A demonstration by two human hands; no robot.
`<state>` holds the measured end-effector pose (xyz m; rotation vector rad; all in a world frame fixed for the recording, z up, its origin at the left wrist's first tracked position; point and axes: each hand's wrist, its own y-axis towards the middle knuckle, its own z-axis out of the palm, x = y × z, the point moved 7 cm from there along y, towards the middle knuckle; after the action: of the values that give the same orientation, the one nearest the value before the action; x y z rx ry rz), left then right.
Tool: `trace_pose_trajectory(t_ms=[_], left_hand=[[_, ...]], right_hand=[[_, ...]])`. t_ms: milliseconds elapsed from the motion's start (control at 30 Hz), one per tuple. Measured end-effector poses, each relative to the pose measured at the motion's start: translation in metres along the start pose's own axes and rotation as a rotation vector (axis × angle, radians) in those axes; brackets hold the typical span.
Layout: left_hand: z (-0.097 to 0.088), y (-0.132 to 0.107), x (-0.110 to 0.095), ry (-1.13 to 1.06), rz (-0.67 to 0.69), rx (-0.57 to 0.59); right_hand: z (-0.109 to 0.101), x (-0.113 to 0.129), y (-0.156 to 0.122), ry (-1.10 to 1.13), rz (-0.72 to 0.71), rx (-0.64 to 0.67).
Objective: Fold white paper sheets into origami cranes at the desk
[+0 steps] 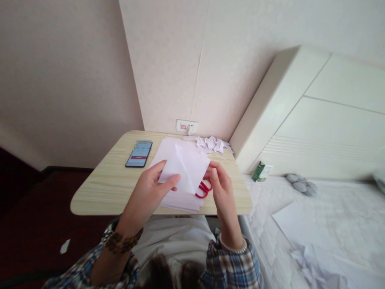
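Head view: left hand [155,182] pinches a merely creased sheet [188,166], right hand [221,182] of unclear hold, folded pieces [211,143] seemingly done far right.

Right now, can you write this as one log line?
left hand: pinching creased paper | right hand: at paper's right corner | red handles: near right hand | phone: on table
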<state>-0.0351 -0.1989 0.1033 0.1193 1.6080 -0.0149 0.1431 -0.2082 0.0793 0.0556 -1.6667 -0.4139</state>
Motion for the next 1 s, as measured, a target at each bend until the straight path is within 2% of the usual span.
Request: trace_pose_trajectory(t_ms=[100, 200, 300, 400, 467, 633, 833, 1000], left_hand=[[0.002, 0.000, 0.000, 0.080, 0.016, 0.059], [-0.005, 0.000, 0.002, 0.101, 0.008, -0.024], [-0.014, -0.001, 0.007, 0.021, -0.023, -0.124], [-0.017, -0.001, 0.007, -0.061, 0.014, -0.153], [-0.016, -0.001, 0.006, -0.032, 0.052, -0.142], [-0.009, 0.000, 0.003, 0.044, 0.067, -0.054], [-0.016, -0.006, -0.004, 0.015, 0.121, -0.133], [-0.014, -0.007, -0.006, 0.030, 0.146, -0.091]], right_hand=[[0.002, 0.011, -0.006, 0.130, 0.008, -0.001], [0.005, 0.008, -0.010, 0.185, 0.095, 0.035], [0.010, 0.006, -0.011, 0.225, 0.139, 0.112], [0.015, 0.007, -0.012, 0.235, 0.160, 0.188], [0.017, 0.010, -0.013, 0.217, 0.148, 0.218], [0.015, 0.011, -0.013, 0.251, 0.174, 0.154], [0.006, 0.006, -0.015, 0.263, 0.198, 0.041], [0.004, 0.007, -0.015, 0.272, 0.199, 0.023]])
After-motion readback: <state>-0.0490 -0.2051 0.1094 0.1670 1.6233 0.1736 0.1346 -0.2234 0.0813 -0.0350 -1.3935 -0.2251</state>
